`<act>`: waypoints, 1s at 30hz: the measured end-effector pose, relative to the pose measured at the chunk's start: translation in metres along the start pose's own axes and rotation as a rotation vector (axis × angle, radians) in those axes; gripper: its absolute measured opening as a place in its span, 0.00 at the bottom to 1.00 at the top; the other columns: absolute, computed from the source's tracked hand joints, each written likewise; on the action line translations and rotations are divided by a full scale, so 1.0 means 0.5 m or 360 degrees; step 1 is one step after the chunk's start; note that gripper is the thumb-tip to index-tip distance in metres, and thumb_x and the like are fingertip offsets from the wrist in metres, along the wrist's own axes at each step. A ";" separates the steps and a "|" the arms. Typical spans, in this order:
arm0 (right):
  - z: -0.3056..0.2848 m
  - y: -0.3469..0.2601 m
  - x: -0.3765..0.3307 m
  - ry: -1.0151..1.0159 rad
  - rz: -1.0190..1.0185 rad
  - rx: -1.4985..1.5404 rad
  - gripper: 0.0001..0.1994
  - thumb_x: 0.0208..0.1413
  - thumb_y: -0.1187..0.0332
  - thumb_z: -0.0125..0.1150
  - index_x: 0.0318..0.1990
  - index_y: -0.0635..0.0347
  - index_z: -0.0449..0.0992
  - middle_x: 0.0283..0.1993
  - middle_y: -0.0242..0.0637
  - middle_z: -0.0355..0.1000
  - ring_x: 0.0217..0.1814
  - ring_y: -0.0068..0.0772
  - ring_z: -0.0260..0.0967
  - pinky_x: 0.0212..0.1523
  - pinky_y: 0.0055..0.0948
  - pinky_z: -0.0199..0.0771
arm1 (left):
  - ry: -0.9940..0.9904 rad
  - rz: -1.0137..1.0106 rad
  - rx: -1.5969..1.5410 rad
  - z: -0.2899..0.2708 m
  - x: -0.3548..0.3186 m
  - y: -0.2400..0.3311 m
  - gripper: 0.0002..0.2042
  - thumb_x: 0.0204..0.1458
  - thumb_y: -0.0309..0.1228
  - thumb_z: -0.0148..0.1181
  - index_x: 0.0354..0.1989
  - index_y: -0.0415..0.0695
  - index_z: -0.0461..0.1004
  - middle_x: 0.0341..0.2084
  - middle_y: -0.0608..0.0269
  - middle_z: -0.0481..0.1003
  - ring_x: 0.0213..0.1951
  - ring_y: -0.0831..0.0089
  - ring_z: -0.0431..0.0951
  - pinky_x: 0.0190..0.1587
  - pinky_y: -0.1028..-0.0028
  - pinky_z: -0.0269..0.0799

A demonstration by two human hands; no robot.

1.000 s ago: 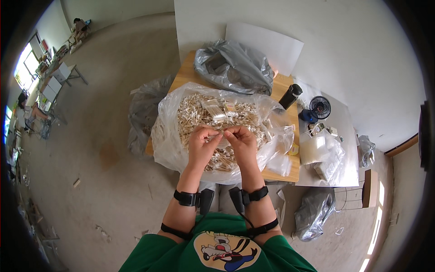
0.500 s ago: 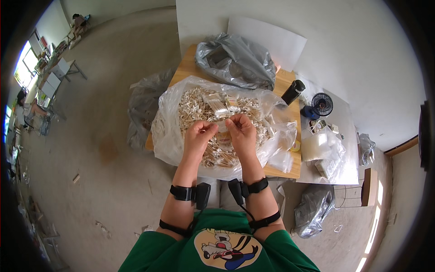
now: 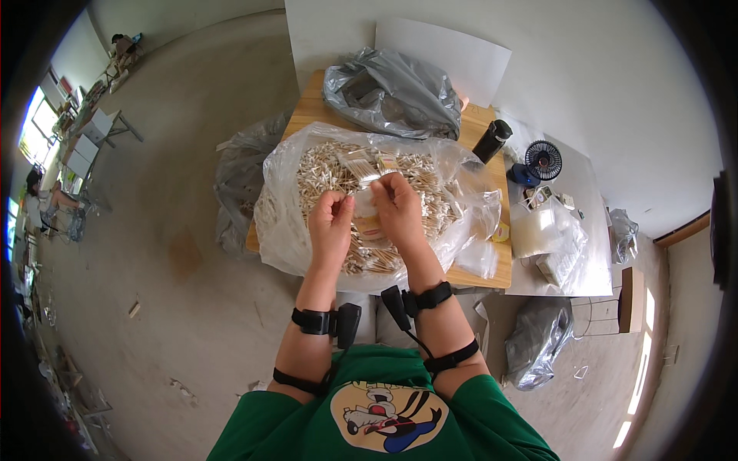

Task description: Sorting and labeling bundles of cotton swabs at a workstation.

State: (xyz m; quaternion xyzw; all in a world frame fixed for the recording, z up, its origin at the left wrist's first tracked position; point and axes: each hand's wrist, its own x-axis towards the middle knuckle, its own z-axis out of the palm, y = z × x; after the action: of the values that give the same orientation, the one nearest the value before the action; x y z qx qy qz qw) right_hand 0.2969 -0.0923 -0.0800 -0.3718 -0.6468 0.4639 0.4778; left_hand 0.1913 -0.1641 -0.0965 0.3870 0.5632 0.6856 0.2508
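Observation:
Between my hands is a small clear plastic bag [image 3: 369,226] with a coloured label, held over a heap of loose cotton swabs [image 3: 323,165]. My left hand [image 3: 330,230] pinches its left upper edge between thumb and fingers. My right hand [image 3: 400,213] is closed on its right upper edge, covering part of it. The swabs lie in a large, wide-spread clear plastic sack [image 3: 278,238]. Just beyond my fingers, filled swab packs [image 3: 358,167] rest on the heap. Whether the small bag holds swabs cannot be made out.
Under the sack is a wooden table [image 3: 492,265]. A grey plastic sack [image 3: 396,96] lies at its far side, with a black bottle [image 3: 492,140] to the right. A side table bears a small fan [image 3: 543,160] and plastic bags [image 3: 538,230]. People sit far left.
My hands and the small bag have shifted slightly left and away from me. The right hand has risen on the bag's edge, and more of the label side shows. The whole view has shifted a little.

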 end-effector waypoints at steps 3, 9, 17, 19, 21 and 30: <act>-0.004 0.037 -0.002 0.0056 -0.0020 0.0151 0.09 0.59 0.67 0.54 0.34 0.64 0.66 0.24 0.31 0.67 0.28 0.21 0.64 0.28 0.25 0.66 | 0.0240 0.0111 0.0194 0.006 0.003 -0.007 0.07 0.58 0.29 0.53 0.29 0.40 0.67 0.21 0.69 0.67 0.24 0.84 0.62 0.29 0.81 0.60; -0.005 0.040 -0.068 -0.0035 0.0701 0.0766 0.22 0.62 0.47 0.42 0.46 0.61 0.62 0.39 0.35 0.65 0.37 0.24 0.68 0.33 0.25 0.75 | 0.0351 -0.0057 -0.0010 0.019 -0.009 -0.016 0.08 0.60 0.30 0.49 0.30 0.41 0.64 0.22 0.67 0.66 0.23 0.81 0.63 0.27 0.79 0.62; -0.025 0.035 -0.063 0.0029 0.0708 0.0827 0.17 0.63 0.51 0.44 0.37 0.57 0.67 0.28 0.27 0.65 0.28 0.16 0.63 0.23 0.20 0.65 | 0.0127 -0.0365 -0.0465 0.009 -0.018 -0.005 0.09 0.60 0.35 0.50 0.31 0.45 0.63 0.24 0.70 0.66 0.24 0.83 0.63 0.27 0.81 0.63; -0.037 0.068 -0.051 0.0091 0.0248 0.0482 0.14 0.64 0.57 0.45 0.31 0.56 0.66 0.24 0.21 0.62 0.24 0.10 0.54 0.21 0.15 0.56 | 0.0149 -0.0417 -0.0399 0.003 -0.011 0.013 0.13 0.59 0.39 0.51 0.28 0.44 0.64 0.21 0.73 0.65 0.22 0.83 0.61 0.25 0.80 0.61; -0.044 0.084 -0.051 0.0124 0.0144 0.0368 0.14 0.64 0.58 0.45 0.30 0.56 0.66 0.23 0.20 0.61 0.23 0.09 0.52 0.22 0.14 0.55 | 0.0019 -0.0380 -0.0134 -0.007 -0.005 0.004 0.15 0.58 0.40 0.52 0.25 0.43 0.64 0.18 0.72 0.64 0.21 0.82 0.60 0.25 0.78 0.60; -0.013 0.064 -0.073 0.0284 0.0477 0.0663 0.15 0.64 0.60 0.46 0.28 0.59 0.67 0.21 0.22 0.60 0.24 0.10 0.51 0.23 0.15 0.54 | 0.0135 0.0039 0.0607 0.047 -0.036 -0.015 0.18 0.57 0.37 0.53 0.20 0.38 0.61 0.13 0.61 0.61 0.18 0.72 0.58 0.22 0.69 0.57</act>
State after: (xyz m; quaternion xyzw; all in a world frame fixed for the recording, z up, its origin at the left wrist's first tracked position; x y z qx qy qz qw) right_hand 0.3140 -0.1153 -0.1199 -0.3965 -0.4305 0.6179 0.5251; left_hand 0.2199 -0.1628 -0.1067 0.4050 0.6882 0.5853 0.1405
